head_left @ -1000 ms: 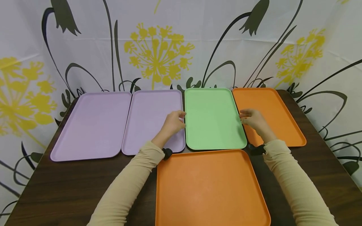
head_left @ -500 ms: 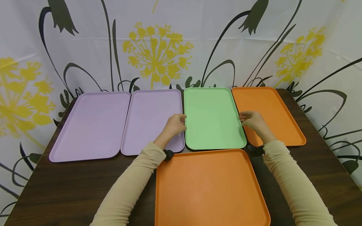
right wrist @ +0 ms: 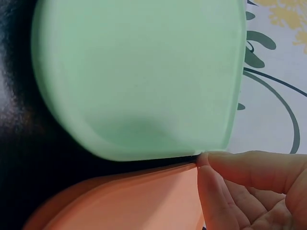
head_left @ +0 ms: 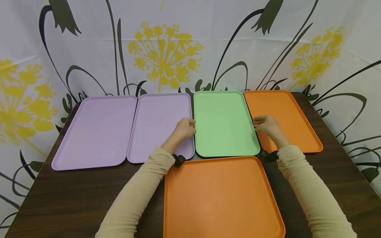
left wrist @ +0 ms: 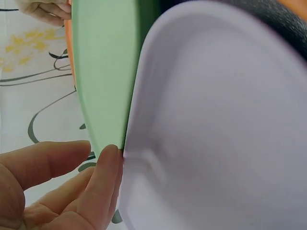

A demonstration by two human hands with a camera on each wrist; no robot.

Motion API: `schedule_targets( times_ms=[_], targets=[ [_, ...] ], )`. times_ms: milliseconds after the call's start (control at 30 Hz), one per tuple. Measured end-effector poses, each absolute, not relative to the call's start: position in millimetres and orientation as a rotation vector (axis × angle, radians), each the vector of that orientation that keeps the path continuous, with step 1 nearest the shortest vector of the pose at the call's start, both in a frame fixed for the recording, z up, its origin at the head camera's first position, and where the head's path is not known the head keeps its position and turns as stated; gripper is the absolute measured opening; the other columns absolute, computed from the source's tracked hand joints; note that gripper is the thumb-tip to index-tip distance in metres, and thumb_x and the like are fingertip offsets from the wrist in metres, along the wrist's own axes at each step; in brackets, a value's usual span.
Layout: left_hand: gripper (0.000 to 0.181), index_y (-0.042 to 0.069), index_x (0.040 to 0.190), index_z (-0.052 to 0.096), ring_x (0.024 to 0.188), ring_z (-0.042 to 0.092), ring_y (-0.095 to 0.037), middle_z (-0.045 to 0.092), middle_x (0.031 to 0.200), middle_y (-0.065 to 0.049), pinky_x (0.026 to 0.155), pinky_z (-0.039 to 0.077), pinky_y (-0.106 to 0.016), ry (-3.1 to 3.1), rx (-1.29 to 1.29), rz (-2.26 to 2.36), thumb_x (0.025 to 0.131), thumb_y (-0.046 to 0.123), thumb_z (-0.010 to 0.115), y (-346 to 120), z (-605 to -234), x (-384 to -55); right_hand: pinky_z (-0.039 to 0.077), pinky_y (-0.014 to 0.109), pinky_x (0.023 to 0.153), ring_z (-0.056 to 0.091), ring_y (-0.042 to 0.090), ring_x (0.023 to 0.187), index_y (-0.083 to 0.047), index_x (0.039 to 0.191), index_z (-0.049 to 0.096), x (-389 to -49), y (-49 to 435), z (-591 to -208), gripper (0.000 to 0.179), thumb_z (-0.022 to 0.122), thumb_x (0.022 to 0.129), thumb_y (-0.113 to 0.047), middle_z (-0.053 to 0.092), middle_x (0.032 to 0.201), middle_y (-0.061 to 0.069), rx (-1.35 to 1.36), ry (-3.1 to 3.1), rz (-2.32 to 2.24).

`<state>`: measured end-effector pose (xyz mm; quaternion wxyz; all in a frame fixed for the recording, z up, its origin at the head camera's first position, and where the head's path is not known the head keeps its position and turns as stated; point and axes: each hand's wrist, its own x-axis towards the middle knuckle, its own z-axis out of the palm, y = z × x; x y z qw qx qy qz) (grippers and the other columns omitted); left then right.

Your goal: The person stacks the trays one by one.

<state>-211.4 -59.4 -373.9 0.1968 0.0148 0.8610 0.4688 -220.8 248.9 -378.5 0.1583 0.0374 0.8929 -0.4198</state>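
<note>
A light green tray point(head_left: 224, 125) lies between a lilac tray point(head_left: 160, 112) on its left and an orange tray point(head_left: 285, 112) on its right. At the green tray's left edge my left hand point(head_left: 183, 129) reaches over the lilac tray; its fairly straight fingertips touch the rim, and the left wrist view has the thumb point(left wrist: 62, 155) standing apart from them. My right hand point(head_left: 268, 126) is over the orange tray. In the right wrist view its thumb point(right wrist: 249, 163) and forefinger pinch the green tray's right rim.
Another lilac tray point(head_left: 98, 132) lies at the far left. In front, a larger orange tray point(head_left: 220, 198) lies near the green one. All rest on a dark wooden table point(head_left: 80, 201), with a flower-patterned cloth point(head_left: 214, 43) behind. Black wrist straps point(head_left: 179, 161) show at both cuffs.
My left hand's fingers have drawn in slightly at the green tray's rim. The right hand stays almost in place, and the trays keep their positions; the head view shifts slightly.
</note>
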Motion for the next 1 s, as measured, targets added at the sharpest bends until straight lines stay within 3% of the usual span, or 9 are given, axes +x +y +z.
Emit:
schedule_targets(
  times_ms=[300, 533, 700, 867, 933, 1000],
  targets=[
    [0.059, -0.009, 0.141, 0.038, 0.131, 0.048, -0.032, 0.049, 0.14, -0.025, 0.07, 0.037, -0.024, 2.339, 0.005, 1.406, 0.081, -0.012, 0.043, -59.3, -373.4, -213.2, 0.047, 0.009, 0.066, 0.053, 0.04, 0.121, 0.011, 0.137, 0.043, -223.9, 250.7, -375.7, 0.05, 0.054, 0.088, 0.006, 0.052, 0.132, 0.033, 0.153, 2.561, -1.176],
    [0.059, -0.009, 0.14, 0.04, 0.13, 0.049, -0.032, 0.051, 0.139, -0.024, 0.08, 0.046, -0.025, 2.392, 0.015, 1.362, 0.081, -0.012, 0.047, -56.0, -376.8, -214.7, 0.047, 0.01, 0.067, 0.055, 0.039, 0.119, 0.01, 0.135, 0.046, -222.7, 251.9, -376.1, 0.049, 0.053, 0.087, 0.009, 0.054, 0.13, 0.032, 0.164, 2.581, -1.152],
    [0.06, -0.007, 0.136, 0.046, 0.126, 0.053, -0.031, 0.055, 0.134, -0.023, 0.091, 0.052, -0.031, 2.535, 0.086, 1.226, 0.077, -0.012, 0.052, -53.1, -380.1, -216.3, 0.053, 0.02, 0.074, 0.057, 0.039, 0.114, 0.011, 0.131, 0.049, -220.8, 253.5, -377.3, 0.046, 0.058, 0.086, 0.006, 0.056, 0.126, 0.032, 0.148, 2.624, -1.095],
    [0.061, -0.007, 0.136, 0.047, 0.122, 0.056, -0.032, 0.057, 0.132, -0.023, 0.093, 0.055, -0.036, 2.568, 0.122, 1.189, 0.075, -0.011, 0.059, -48.1, -381.0, -216.2, 0.055, 0.035, 0.085, 0.059, 0.04, 0.109, 0.012, 0.126, 0.054, -219.4, 256.2, -378.0, 0.044, 0.063, 0.085, 0.001, 0.06, 0.121, 0.031, 0.101, 2.689, -1.023],
    [0.062, -0.007, 0.136, 0.047, 0.118, 0.058, -0.033, 0.055, 0.134, -0.023, 0.087, 0.056, -0.032, 2.581, 0.135, 1.169, 0.076, -0.011, 0.062, -45.4, -381.4, -215.4, 0.054, 0.041, 0.089, 0.059, 0.04, 0.108, 0.011, 0.125, 0.056, -219.3, 257.3, -377.7, 0.043, 0.064, 0.085, -0.001, 0.061, 0.12, 0.03, 0.086, 2.712, -0.977],
    [0.063, -0.006, 0.138, 0.045, 0.102, 0.062, -0.028, 0.055, 0.133, -0.024, 0.074, 0.053, -0.026, 2.606, 0.157, 1.124, 0.077, -0.01, 0.063, -42.5, -381.8, -213.9, 0.054, 0.044, 0.089, 0.06, 0.041, 0.106, 0.01, 0.125, 0.057, -219.7, 258.2, -377.6, 0.043, 0.065, 0.085, -0.004, 0.063, 0.118, 0.029, 0.056, 2.74, -0.907]
  ],
)
